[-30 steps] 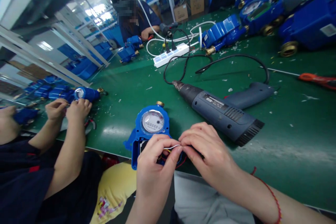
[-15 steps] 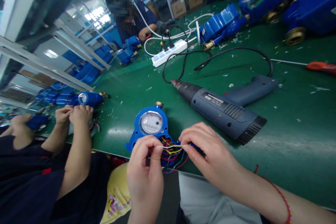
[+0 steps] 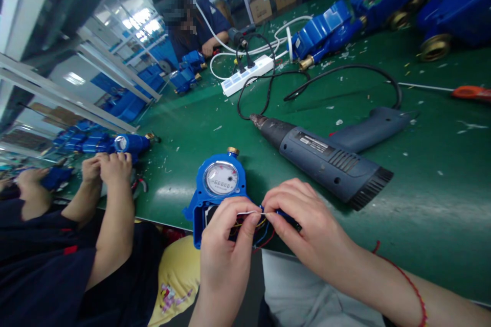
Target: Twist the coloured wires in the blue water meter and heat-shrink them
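Our 2 hands meet at the near edge of the green table (image 3: 422, 204). The left hand (image 3: 224, 250) has thumb and forefinger pinched shut on one end of a thin white wire (image 3: 249, 212); the right hand (image 3: 307, 225) pinches the other end, its remaining fingers curled loosely. The wire runs taut between the 2 sets of fingertips, likely so we can keep it apart from the tangle of red, yellow and blue wires (image 3: 263, 232) just beneath.

Those wires come out of the open lower housing of a blue water meter (image 3: 220, 184), which lies face up with its round dial just beyond our fingers.

Farther right, near the right hand, a dark blue heat gun (image 3: 326, 158) lies on its side, its black cord looping back to a white power strip (image 3: 247, 74). To our left, a co-worker's hands (image 3: 105, 166) hold another blue meter (image 3: 130, 143).
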`<state>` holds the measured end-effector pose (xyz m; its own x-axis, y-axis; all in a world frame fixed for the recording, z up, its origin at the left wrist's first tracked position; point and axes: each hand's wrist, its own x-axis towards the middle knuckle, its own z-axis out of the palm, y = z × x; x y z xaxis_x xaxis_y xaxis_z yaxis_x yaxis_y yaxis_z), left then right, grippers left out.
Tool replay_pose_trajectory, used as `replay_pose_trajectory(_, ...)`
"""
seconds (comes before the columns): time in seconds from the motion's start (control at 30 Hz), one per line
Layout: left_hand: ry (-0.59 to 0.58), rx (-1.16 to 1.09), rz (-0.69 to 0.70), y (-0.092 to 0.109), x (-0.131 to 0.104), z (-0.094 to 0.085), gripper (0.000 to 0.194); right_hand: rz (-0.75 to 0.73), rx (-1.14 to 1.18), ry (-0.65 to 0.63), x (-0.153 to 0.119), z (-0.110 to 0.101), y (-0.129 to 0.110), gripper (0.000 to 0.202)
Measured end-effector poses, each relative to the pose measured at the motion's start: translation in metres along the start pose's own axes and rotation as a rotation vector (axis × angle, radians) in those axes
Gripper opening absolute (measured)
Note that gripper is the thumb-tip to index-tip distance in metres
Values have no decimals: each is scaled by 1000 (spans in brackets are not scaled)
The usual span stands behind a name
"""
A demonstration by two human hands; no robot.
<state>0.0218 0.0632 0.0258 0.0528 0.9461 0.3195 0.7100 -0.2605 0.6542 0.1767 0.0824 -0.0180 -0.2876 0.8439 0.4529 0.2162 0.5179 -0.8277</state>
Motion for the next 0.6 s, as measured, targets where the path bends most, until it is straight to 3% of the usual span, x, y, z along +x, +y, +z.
replay_pose_trajectory(0.2,-26,36,44,-1,2,0,15,9,-1,-15,1,1,0,12)
replay_pose_trajectory(0.47,114,245,185,-4,-7,14,17,20,-11,-12,2,2,-1,13)
replay_pose_trajectory(0.6,137,259,192,-5,-10,15,16,22,-24,-9,2,2,-1,13)
